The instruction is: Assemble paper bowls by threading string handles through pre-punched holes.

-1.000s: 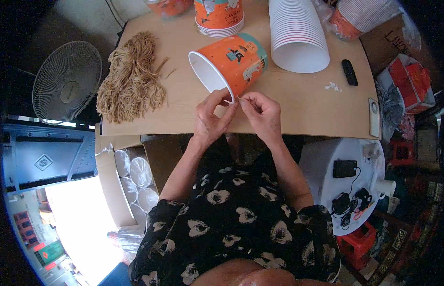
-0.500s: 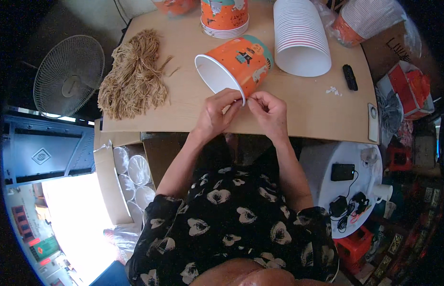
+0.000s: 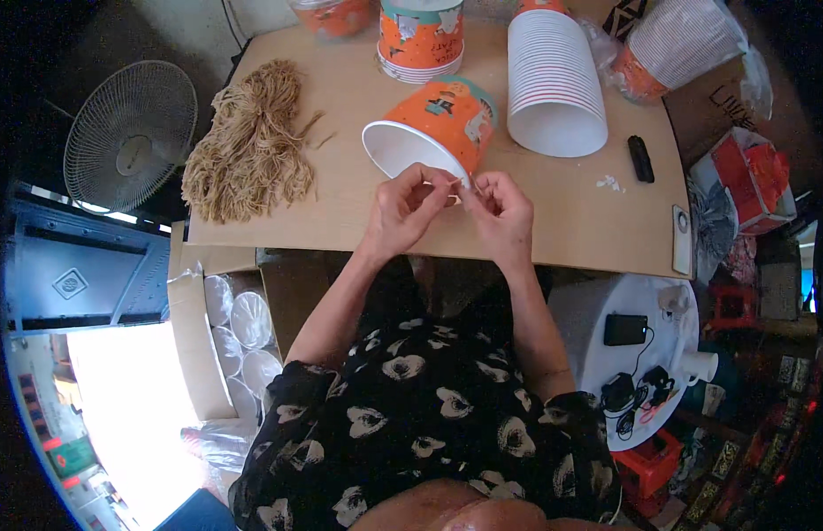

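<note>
An orange paper bucket with a white inside lies on its side on the brown cardboard tabletop, its mouth facing me. My left hand and my right hand meet at the bucket's near rim, where both pinch a thin tan string. A heap of the same tan strings lies on the tabletop to the left.
A tall stack of white-lined buckets lies at the right, another orange stack stands behind. A small black object and white scraps lie right. A fan is at left, a box of clear lids below.
The bucket and both hands sit a little higher and further right in view. The fingers keep working the string at the rim.
</note>
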### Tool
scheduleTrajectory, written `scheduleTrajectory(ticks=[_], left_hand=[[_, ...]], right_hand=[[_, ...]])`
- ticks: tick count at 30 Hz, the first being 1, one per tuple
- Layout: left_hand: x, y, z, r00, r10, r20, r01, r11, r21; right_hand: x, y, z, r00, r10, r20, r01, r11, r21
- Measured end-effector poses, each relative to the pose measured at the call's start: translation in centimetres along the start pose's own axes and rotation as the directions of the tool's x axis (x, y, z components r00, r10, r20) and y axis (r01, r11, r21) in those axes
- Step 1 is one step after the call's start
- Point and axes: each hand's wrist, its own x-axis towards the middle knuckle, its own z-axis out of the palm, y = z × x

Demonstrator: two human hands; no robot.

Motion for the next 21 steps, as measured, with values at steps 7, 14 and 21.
scheduleTrajectory(ticks=[7, 14, 21], left_hand=[[0.2, 5.4, -0.7, 0.953, 0.293, 0.08, -0.303, 0.903, 0.305], [0.4, 8.7, -1.7, 0.997, 0.071, -0.028, -0.07, 0.997, 0.009], [1.5, 9.0, -4.6, 0.996, -0.003, 0.089, 0.007, 0.999, -0.044]], right_hand=[[1.9, -3.2, 0.1, 0.996, -0.011, 0.092, 0.007, 0.999, 0.051], [3.6, -7.5, -0.3, 0.907, 0.063, 0.416, -0.167, 0.961, 0.219], [4.6, -8.3, -0.3, 0.929, -0.017, 0.37, -0.012, 0.997, 0.076]])
